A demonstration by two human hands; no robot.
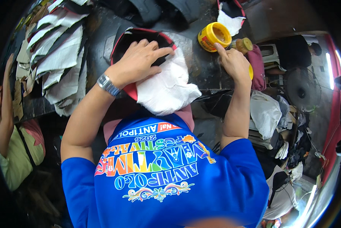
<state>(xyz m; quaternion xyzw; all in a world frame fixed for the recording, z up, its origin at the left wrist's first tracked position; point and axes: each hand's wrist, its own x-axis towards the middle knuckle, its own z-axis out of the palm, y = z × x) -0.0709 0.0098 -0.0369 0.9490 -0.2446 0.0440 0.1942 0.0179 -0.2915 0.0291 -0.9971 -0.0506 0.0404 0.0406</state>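
Note:
My left hand lies with spread fingers on a black sewn piece with a red edge. White cloth lining hangs from this piece toward me, over the table's near edge. To the right, my right hand reaches to a yellow open jar holding brownish stuff. Its index finger is stretched out at the jar's rim; the other fingers are mostly hidden. Beside that hand are a small jar with a tan lid and a partly covered yellow round thing.
A leaning stack of white-lined pieces fills the table's left side. Black molded pieces and another red-edged piece with white cloth lie at the back. A maroon pouch is at the right edge. Another person is at the left.

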